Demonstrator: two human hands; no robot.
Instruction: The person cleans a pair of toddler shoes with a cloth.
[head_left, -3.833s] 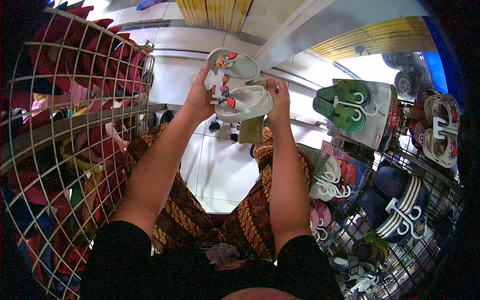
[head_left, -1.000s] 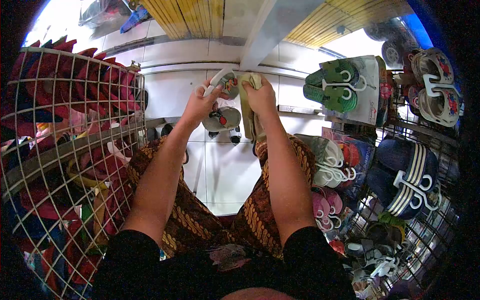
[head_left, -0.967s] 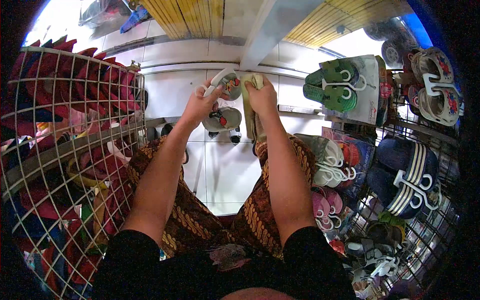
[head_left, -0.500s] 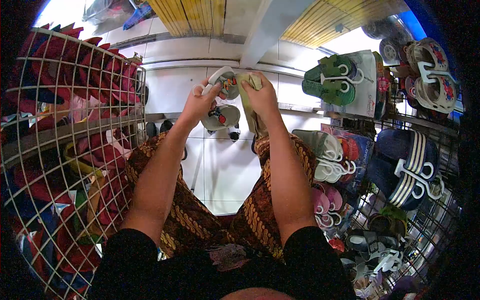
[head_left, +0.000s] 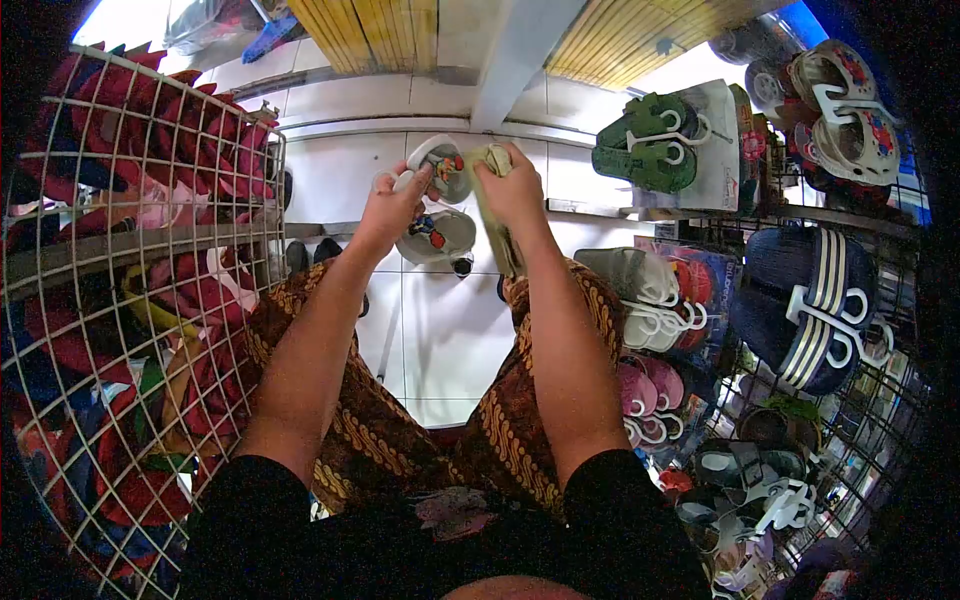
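Observation:
My left hand (head_left: 393,208) grips a pair of grey children's sandals (head_left: 445,238) by their white hanger (head_left: 397,179). Coloured figures decorate the straps, and one sandal hangs below the other. Close on the right, my right hand (head_left: 511,190) is closed around a folded, olive-beige cloth (head_left: 493,220), which hangs down beside the sandals. The fingertips of my right hand are partly hidden behind the cloth.
A wire rack (head_left: 150,225) with red items stands at left. On the right, green sandals (head_left: 652,143), navy striped slippers (head_left: 808,308) and pink sandals (head_left: 650,385) hang on a dark wire grid. White floor tiles (head_left: 436,345) lie below.
The sandals have turned slightly in my left hand, and the cloth in my right hand has shifted a little. The racks at right appear slightly higher and further left as the view moves.

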